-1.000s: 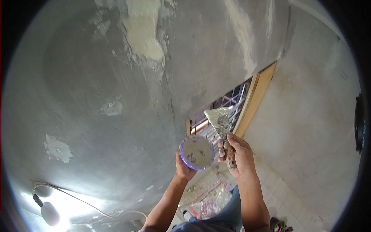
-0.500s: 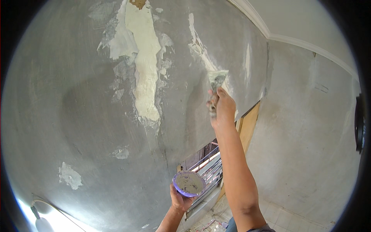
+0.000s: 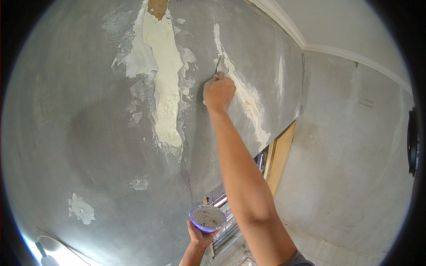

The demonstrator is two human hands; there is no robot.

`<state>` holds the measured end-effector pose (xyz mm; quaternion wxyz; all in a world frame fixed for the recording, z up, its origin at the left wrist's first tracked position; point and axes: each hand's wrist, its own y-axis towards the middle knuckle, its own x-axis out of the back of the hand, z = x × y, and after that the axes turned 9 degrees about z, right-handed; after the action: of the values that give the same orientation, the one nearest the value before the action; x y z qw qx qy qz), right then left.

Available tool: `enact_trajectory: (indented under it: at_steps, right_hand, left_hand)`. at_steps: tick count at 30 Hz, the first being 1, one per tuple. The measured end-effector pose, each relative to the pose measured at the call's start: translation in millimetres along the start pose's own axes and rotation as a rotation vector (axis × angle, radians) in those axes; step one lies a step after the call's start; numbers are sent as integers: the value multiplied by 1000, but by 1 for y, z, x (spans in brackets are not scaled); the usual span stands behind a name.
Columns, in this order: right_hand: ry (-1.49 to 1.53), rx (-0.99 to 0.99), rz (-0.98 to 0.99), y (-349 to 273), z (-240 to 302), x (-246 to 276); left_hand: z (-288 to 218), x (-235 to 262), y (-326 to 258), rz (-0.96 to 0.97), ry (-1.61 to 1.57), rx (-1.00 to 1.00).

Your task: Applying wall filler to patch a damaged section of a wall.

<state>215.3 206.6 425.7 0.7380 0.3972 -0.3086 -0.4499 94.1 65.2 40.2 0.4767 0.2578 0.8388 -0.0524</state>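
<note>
My right hand [image 3: 219, 92] is closed around a putty knife, its thin blade [image 3: 218, 66] seen nearly edge-on against the grey wall [image 3: 111, 146]. The blade sits at the left side of a slanting crack patched with whitish filler [image 3: 245, 92]. The handle is mostly hidden in my fist. Low in the view, my left hand [image 3: 200, 237] supports a small purple bowl [image 3: 203, 228] from below and the side. Greyish-white paste coats the inside of the bowl.
Left of my right hand runs a broad cream filler patch [image 3: 166, 88] with a brown spot [image 3: 157, 8] on top. Below my right arm are a wooden panel [image 3: 282, 157] and a barred opening [image 3: 228, 217]. A lamp with a cable [image 3: 44, 250] glows at lower left.
My right hand has moved up and left with the putty knife, whose blade has turned from face-on to edge-on. The bowl in my left hand has shifted slightly left and down.
</note>
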Motion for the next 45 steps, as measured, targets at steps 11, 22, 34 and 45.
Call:
enact_trajectory:
  at_steps: [11, 22, 34, 45]
  right_hand:
    - [206, -46, 104, -33, -2, 40]
    - [-20, -208, 535, 52, -33, 94]
    - [227, -500, 717, 90, 6, 109]
    - [551, -748, 623, 140, -12, 106]
  left_hand:
    - [1, -2, 5, 59, -14, 22]
    - [-13, 13, -6, 50, 11, 63]
    - [-12, -13, 0, 88, -63, 78]
    - [-15, -21, 0, 133, -82, 88]
